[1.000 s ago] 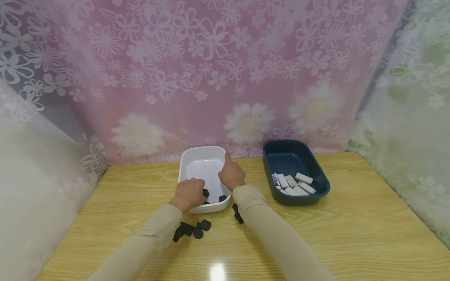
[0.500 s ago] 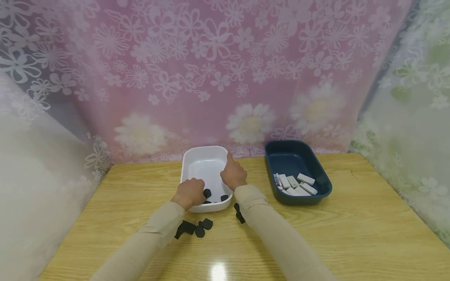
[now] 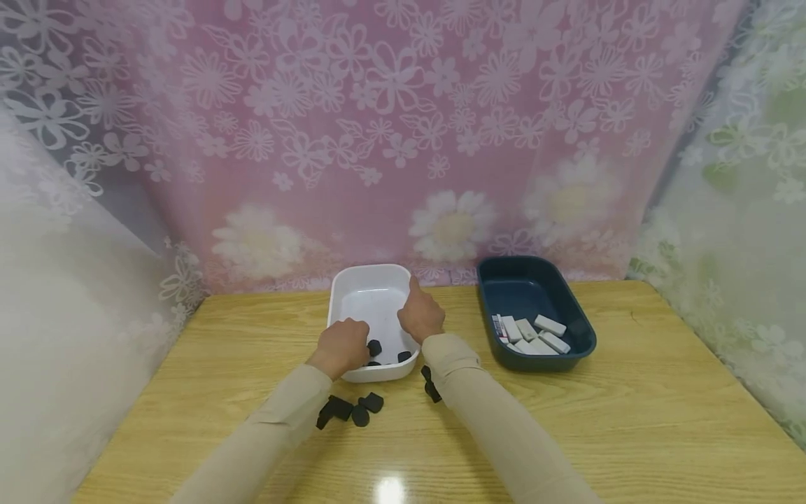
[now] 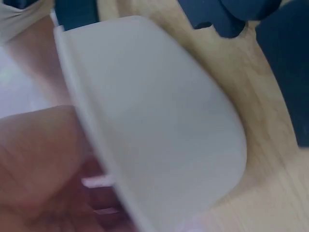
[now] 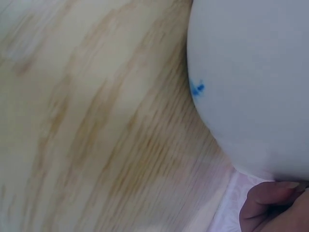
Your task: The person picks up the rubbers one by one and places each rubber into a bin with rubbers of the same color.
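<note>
A white plastic tub (image 3: 381, 375) stands on the table, with several small black pieces (image 3: 404, 357) in its near end. My left hand (image 3: 340, 348) lies over the tub's near left rim, its fingers inside beside a black piece (image 3: 374, 348). In the left wrist view those fingers look bent behind the blurred rim; what they hold, if anything, is hidden. My right hand (image 3: 420, 311) grips the tub's right rim. Curled fingers (image 5: 260, 205) show at the tub's edge in the right wrist view. Near my left forearm, several black pieces (image 3: 341, 408) lie on the wood.
To the right stands a dark blue tub (image 3: 540, 362) with several white blocks (image 3: 527, 329) in its near end. More black pieces (image 3: 432, 386) lie beside the right sleeve. A pink flowered curtain (image 3: 352, 210) hangs behind the wooden table (image 3: 661, 392).
The view has shifted slightly, moving the whole scene a little to the right. Slightly more of the black piece beside my left fingers shows; both hands keep their places at the white tub.
</note>
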